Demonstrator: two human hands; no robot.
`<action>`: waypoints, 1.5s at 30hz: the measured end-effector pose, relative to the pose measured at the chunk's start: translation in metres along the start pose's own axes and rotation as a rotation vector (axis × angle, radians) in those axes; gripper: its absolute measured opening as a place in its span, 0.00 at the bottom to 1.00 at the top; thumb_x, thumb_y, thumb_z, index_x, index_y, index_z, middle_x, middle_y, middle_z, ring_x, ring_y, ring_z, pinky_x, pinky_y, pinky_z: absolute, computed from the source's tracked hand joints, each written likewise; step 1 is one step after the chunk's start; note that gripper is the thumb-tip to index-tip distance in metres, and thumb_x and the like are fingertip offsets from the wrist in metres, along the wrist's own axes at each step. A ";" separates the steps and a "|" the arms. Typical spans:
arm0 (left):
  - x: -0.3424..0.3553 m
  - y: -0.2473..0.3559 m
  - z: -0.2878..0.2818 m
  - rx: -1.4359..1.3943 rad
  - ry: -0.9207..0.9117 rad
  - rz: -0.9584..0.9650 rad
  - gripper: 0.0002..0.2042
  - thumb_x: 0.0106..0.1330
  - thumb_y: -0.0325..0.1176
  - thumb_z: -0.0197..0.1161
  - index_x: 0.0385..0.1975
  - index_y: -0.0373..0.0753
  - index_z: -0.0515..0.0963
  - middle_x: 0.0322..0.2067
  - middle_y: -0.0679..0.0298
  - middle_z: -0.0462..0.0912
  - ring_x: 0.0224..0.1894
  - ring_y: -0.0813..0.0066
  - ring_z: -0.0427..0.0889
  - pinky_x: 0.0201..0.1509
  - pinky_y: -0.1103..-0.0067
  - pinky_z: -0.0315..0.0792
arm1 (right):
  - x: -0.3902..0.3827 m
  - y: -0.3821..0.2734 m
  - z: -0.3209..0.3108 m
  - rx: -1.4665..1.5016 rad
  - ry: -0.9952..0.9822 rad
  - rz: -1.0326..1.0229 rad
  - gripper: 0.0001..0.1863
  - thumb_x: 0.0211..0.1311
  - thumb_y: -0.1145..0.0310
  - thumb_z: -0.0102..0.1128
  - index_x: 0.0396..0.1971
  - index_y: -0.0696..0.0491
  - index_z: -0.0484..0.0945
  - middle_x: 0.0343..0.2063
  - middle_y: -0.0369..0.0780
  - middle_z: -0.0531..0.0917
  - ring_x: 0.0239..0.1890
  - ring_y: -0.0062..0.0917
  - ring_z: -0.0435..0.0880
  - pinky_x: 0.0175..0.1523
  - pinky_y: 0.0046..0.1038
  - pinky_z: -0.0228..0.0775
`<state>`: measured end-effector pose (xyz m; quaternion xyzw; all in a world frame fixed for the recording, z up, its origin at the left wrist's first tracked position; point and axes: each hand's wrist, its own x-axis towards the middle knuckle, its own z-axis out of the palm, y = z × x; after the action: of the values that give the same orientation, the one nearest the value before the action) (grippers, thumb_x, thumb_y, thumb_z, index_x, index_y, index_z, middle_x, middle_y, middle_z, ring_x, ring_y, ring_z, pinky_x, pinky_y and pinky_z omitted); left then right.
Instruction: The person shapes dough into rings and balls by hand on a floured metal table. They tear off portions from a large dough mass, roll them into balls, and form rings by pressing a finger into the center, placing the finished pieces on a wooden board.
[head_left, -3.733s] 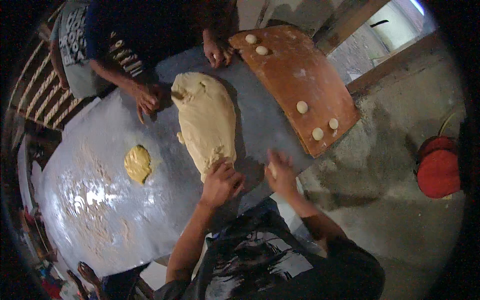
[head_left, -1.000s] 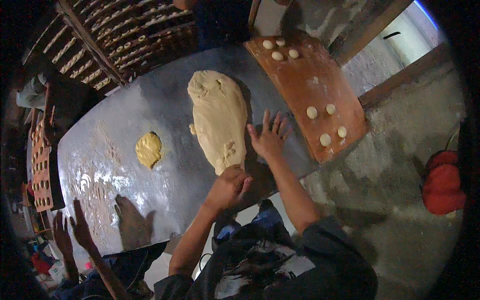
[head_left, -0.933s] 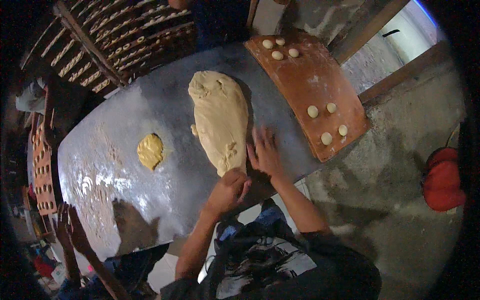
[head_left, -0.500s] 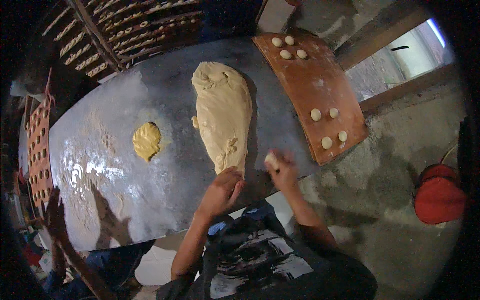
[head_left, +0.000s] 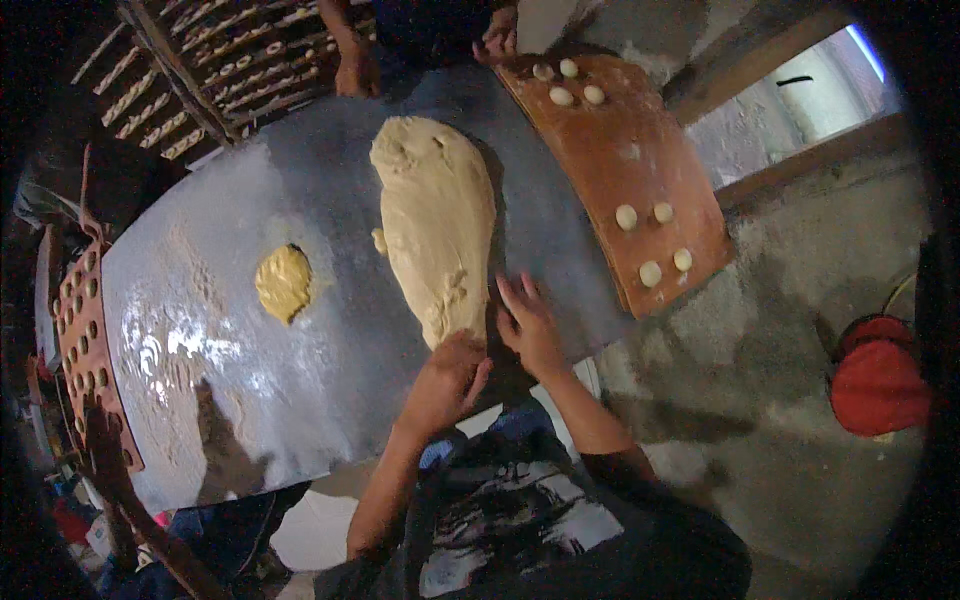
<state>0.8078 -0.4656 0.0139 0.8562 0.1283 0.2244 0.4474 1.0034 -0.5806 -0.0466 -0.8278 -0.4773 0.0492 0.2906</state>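
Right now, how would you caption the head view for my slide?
Left hand closed over narrow end of long dough mass, open right hand beside it, dough balls on brown board.

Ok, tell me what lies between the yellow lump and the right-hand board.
In the head view, the big dough lies between the yellow lump and the board, with a small bit at its left edge and table showing on both sides.

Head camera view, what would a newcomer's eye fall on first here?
The large pale dough stands out first, lying near the picture's centre with the left hand at its near end. To its left, a yellow blob sits on the grey table. At upper right, eight small dough balls dot an orange-brown board.
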 end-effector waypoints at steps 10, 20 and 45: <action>-0.004 -0.005 0.001 -0.058 -0.016 -0.032 0.06 0.68 0.27 0.61 0.35 0.31 0.80 0.36 0.49 0.83 0.47 0.48 0.82 0.69 0.58 0.68 | 0.007 0.012 -0.003 -0.189 0.038 -0.001 0.29 0.68 0.59 0.61 0.64 0.60 0.72 0.60 0.54 0.77 0.67 0.52 0.69 0.74 0.46 0.54; -0.003 -0.011 0.006 -0.058 0.004 0.001 0.06 0.69 0.27 0.60 0.33 0.30 0.79 0.33 0.50 0.82 0.43 0.49 0.82 0.69 0.57 0.68 | 0.013 0.016 -0.021 0.033 0.147 0.134 0.24 0.65 0.63 0.64 0.60 0.51 0.78 0.61 0.52 0.77 0.68 0.48 0.70 0.75 0.46 0.53; -0.041 0.034 0.005 0.521 0.568 -0.389 0.14 0.70 0.33 0.62 0.53 0.38 0.79 0.43 0.52 0.86 0.49 0.55 0.84 0.59 0.59 0.72 | 0.054 0.038 -0.081 0.117 0.380 0.085 0.29 0.65 0.57 0.65 0.64 0.51 0.70 0.41 0.52 0.86 0.49 0.47 0.85 0.57 0.48 0.73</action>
<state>0.7755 -0.5055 0.0290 0.8047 0.4575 0.3227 0.1974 1.0901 -0.5862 0.0113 -0.8233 -0.3750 -0.0679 0.4206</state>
